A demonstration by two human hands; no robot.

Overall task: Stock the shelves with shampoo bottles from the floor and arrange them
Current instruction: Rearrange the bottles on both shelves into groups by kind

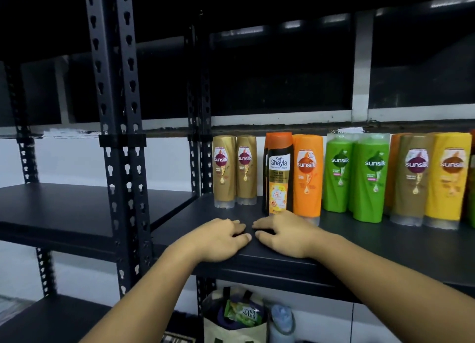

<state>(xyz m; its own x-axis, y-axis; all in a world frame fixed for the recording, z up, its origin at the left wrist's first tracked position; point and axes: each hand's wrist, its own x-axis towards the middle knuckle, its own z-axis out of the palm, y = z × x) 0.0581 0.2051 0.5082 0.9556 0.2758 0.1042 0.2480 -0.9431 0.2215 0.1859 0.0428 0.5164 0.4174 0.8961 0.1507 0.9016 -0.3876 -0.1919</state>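
The shelf board looks matt black; on it, the shampoo bottles are glossy plastic; beside it, the perforated upright is dark painted metal.

Rightmost bottle cut off by the frame edge, orange bottle mostly hidden behind a gold bottle, dark bottle largely hidden behind the Safi Shayla bottle, small label print unreadable, bag under the shelf cut off at the bottom edge.

A single wide-angle head-worn view faces the black shelf close up, tilted slightly downward, with the row of shampoo bottles right of centre.
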